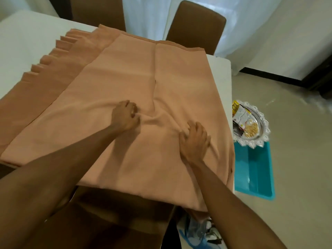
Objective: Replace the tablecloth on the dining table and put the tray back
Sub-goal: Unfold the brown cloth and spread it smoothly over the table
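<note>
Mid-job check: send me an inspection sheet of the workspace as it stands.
Surface: white table, partly covered.
Job's things: peach tablecloth lies part-folded on it; silver tray of snacks sits off the table on a teal container on the floor.
Clutter: bluish bag on the floor, near side.
Hands: left hand and right hand each grip the bunched tablecloth.
Cables: nothing seen.
Surroundings: brown chairs, white curtains.

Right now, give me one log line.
left hand grips tablecloth | right hand grips tablecloth | tablecloth part-folded on table | tray off table
</note>
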Demonstrator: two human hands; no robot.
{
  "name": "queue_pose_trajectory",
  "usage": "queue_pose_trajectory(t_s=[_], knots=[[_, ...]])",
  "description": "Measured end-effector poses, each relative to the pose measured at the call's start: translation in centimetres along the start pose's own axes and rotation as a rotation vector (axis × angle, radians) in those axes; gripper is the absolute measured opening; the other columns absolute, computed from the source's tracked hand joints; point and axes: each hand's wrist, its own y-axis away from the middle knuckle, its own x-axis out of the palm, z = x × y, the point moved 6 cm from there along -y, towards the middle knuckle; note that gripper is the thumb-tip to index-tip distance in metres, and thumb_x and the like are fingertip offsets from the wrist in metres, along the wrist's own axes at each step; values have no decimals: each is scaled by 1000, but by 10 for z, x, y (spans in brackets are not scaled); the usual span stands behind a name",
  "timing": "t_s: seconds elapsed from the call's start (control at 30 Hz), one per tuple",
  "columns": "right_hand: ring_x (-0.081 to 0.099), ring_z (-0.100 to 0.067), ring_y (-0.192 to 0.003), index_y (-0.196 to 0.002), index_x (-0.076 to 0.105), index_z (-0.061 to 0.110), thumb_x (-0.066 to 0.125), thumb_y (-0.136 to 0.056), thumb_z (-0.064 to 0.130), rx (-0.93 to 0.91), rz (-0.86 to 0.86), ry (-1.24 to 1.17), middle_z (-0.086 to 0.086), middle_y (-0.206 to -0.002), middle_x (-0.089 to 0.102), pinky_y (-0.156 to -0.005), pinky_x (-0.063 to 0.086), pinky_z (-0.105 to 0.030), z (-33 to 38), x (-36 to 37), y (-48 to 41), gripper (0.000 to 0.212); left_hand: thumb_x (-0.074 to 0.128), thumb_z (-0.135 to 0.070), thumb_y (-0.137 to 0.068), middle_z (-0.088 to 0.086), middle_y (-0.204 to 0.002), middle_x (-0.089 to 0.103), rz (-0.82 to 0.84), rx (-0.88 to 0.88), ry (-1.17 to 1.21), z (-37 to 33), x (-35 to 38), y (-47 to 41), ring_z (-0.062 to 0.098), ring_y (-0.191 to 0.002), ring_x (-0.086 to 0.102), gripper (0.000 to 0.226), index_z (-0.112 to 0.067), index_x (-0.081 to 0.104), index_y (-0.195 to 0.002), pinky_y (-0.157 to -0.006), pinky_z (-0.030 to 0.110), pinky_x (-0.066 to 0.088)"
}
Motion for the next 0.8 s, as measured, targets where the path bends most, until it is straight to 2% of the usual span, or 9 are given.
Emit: queue_pose_trajectory(t_s=[0.07, 0.13, 0.23, 0.33, 0.47, 0.6, 0.67, 0.73, 0.8], knots=[[42, -29, -135, -137, 54, 27, 47, -94, 50, -106, 48, -78, -4, -146, 50, -111, 32, -56, 17, 14, -51, 50, 40, -43, -84, 16, -144, 52, 17, 51, -32, -18, 9, -20, 37, -134, 44, 61, -12, 59, -132, -112, 48, 36], [39, -30, -138, -140, 51, 27, 40, -95, 53, -187, 177, -44, -4, -150, 46, -112, 31, -54, 29, 31, -100, 54, 40, -39, -97, 13, -155, 41, 48, 25, -48, -30, 20, -45, 35, -145, 33, 53, -13, 52, -142, -118, 50, 28], [33, -30, -143, -146, 45, 32, 31, -95, 59, -292, 355, 37, -2, -158, 36, -114, 26, -54, 29, 52, -154, 59, 38, -37, -103, 11, -161, 32, 119, 18, -75, -41, 38, -83, 34, -150, 23, 52, -16, 39, -150, -120, 52, 22], [22, -27, -150, -150, 37, 39, 31, -98, 63, -376, 389, 89, 1, -165, 25, -118, 15, -57, -1, 66, -183, 57, 29, -50, -103, 8, -165, 19, 196, -84, -101, -42, 55, -114, 37, -152, 13, 58, -25, 26, -155, -121, 56, 14], [11, -20, -154, -152, 34, 40, 36, -97, 66, -203, 309, 38, 4, -167, 19, -122, 2, -52, -52, 55, -200, 61, 21, -61, -100, 11, -164, 15, 162, -256, -73, -50, 50, -126, 41, -151, 6, 60, -33, 28, -152, -118, 64, 6], [11, -21, -154, -153, 33, 39, 36, -95, 69, -90, 255, 49, 3, -168, 18, -123, 4, -51, -86, 38, -191, 65, 16, -72, -95, 14, -166, 8, 207, -321, -73, -60, 49, -131, 42, -152, 2, 73, -31, 23, -155, -115, 69, 3], [10, -21, -154, -154, 31, 39, 34, -95, 70, -32, 258, 56, 2, -168, 16, -123, 3, -51, -95, 37, -182, 67, 19, -72, -94, 17, -163, 16, 195, -360, -51, -68, 48, -135, 41, -151, 10, 72, -28, 33, -150, -113, 70, 8], [14, -23, -154, -152, 36, 37, 39, -95, 67, 18, 247, 41, 0, -167, 21, -122, 4, -53, -93, 37, -180, 65, 27, -66, -96, 21, -151, 37, 73, -348, -46, -77, 39, -140, 41, -141, 30, 62, -23, 49, -136, -111, 67, 21], [24, -26, -150, -145, 45, 33, 45, -93, 59, 14, 196, 22, -2, -161, 33, -121, 11, -57, -83, 36, -188, 59, 34, -60, -97, 17, -137, 50, -71, -243, -89, -91, 29, -149, 39, -128, 44, 53, -22, 56, -126, -105, 60, 33]])
